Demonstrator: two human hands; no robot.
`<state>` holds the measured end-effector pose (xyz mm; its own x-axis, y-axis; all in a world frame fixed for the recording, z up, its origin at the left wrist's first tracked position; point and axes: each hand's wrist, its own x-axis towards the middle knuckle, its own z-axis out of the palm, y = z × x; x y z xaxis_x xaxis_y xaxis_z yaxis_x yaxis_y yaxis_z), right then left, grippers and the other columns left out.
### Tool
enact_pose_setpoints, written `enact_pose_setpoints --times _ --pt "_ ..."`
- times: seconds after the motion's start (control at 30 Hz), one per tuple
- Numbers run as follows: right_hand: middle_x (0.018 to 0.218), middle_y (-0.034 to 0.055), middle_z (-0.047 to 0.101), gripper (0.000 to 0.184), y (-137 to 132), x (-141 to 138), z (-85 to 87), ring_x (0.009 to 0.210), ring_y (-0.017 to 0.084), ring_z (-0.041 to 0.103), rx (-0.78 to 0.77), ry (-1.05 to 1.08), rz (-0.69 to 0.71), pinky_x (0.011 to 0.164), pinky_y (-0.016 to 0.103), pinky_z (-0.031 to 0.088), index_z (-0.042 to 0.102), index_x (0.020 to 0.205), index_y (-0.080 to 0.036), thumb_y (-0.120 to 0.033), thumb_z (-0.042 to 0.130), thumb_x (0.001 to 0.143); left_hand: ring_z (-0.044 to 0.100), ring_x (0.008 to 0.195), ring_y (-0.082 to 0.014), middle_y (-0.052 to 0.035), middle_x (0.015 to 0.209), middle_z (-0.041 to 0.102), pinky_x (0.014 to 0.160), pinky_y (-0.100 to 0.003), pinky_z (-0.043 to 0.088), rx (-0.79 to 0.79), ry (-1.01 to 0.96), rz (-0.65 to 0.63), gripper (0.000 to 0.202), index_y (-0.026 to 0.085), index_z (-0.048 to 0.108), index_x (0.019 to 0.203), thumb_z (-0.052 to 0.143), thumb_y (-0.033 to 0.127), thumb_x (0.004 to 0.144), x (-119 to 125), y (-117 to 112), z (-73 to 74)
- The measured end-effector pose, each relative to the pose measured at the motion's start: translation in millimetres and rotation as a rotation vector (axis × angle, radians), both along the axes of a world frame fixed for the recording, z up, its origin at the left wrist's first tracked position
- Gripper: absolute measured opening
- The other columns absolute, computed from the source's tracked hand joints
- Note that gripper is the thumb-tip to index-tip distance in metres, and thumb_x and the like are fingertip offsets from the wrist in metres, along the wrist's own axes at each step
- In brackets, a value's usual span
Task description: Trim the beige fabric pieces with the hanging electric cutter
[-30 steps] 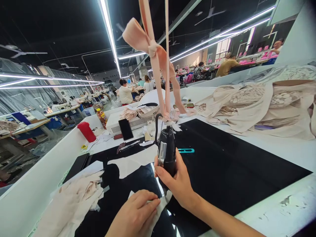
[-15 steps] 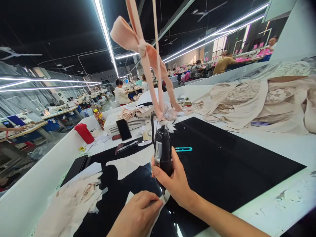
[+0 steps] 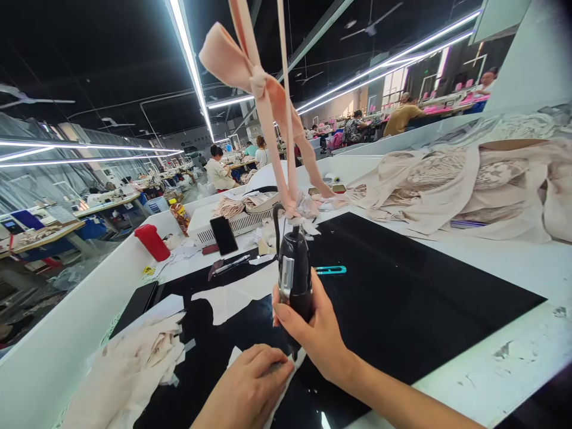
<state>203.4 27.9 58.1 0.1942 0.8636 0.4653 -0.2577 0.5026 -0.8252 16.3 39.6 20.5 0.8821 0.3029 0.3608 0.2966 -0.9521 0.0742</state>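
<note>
My right hand [image 3: 324, 336] wraps round a black handheld power tool [image 3: 295, 268] with a silver switch plate. It stands nearly upright, its narrow tip pointing down at a pale fabric piece [image 3: 282, 394]. Knotted peach fabric strips [image 3: 277, 143] run up from the tool's top. Close to the tip, my left hand [image 3: 250, 381] has its fingers bent together on that fabric, pressing it to the black board [image 3: 402, 298]; most of the piece is hidden beneath the hand. A turquoise thread snipper [image 3: 331, 270] lies just behind my right hand.
Pale cut pieces [image 3: 129, 369] are heaped at the left, and a larger pile of beige fabric [image 3: 447, 185] lies at the right. Farther back are a phone [image 3: 224, 235], a pen [image 3: 232, 264] and a red container [image 3: 152, 242]. A white raised edge [image 3: 80, 328] borders the left side.
The tool's tip has shifted very slightly down and left along the fabric. Both hands otherwise keep their places and hold; the view has turned a little.
</note>
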Motion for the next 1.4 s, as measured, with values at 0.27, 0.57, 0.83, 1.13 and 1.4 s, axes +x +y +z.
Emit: enact_pose_setpoints --times 0.27,0.57,0.83,1.13,1.4 --pt "0.080 -0.0039 0.059 0.024 -2.0 -2.1 -3.1 0.065 0.015 0.055 -0.020 -0.013 0.003 0.062 0.030 0.051 0.051 0.095 -0.026 -0.033 0.073 0.087 0.071 0.102 -0.0194 -0.0090 0.114 0.072 0.089 -0.030 0.063 -0.030 0.008 0.003 0.030 0.019 0.064 0.133 0.046 0.016 0.109 0.9 -2.0 1.6" --pt "0.083 -0.0039 0.060 0.025 -6.4 -3.4 -5.6 0.064 0.014 0.056 -0.009 0.009 0.040 0.061 0.030 0.050 0.051 0.097 -0.026 -0.030 0.074 0.088 0.072 0.106 -0.0190 -0.0075 0.115 0.074 0.095 -0.029 0.061 -0.080 -0.028 0.030 0.037 0.028 0.063 0.141 0.049 0.019 0.108 0.1 -3.7 4.4" --pt "0.080 -0.0042 0.056 0.022 -7.6 -3.0 -5.2 0.065 0.016 0.053 -0.050 -0.045 0.012 0.063 0.032 0.049 0.047 0.093 -0.027 -0.029 0.069 0.087 0.071 0.111 -0.0195 -0.0078 0.119 0.073 0.097 -0.029 0.060 -0.157 -0.065 0.025 0.036 0.028 0.063 0.141 0.050 0.021 0.108 -1.3 -1.8 -3.8" --pt "0.078 -0.0031 0.056 0.020 -6.1 -5.5 3.8 0.066 0.016 0.053 -0.065 -0.091 -0.040 0.064 0.033 0.049 0.047 0.089 -0.026 -0.032 0.065 0.086 0.071 0.118 -0.0166 -0.0036 0.129 0.071 0.105 -0.027 0.057 -0.441 -0.160 0.312 0.033 0.029 0.068 0.132 0.048 0.021 0.108 -25.9 6.2 1.8" --pt "0.079 -0.0044 0.060 0.026 -1.9 1.5 5.8 0.066 0.016 0.056 -0.034 -0.081 -0.043 0.065 0.031 0.051 0.052 0.095 -0.026 -0.036 0.074 0.086 0.071 0.108 -0.0192 -0.0032 0.121 0.069 0.096 -0.030 0.058 -0.415 -0.046 0.407 0.020 0.026 0.071 0.117 0.068 0.018 0.098 -21.6 0.0 1.1"
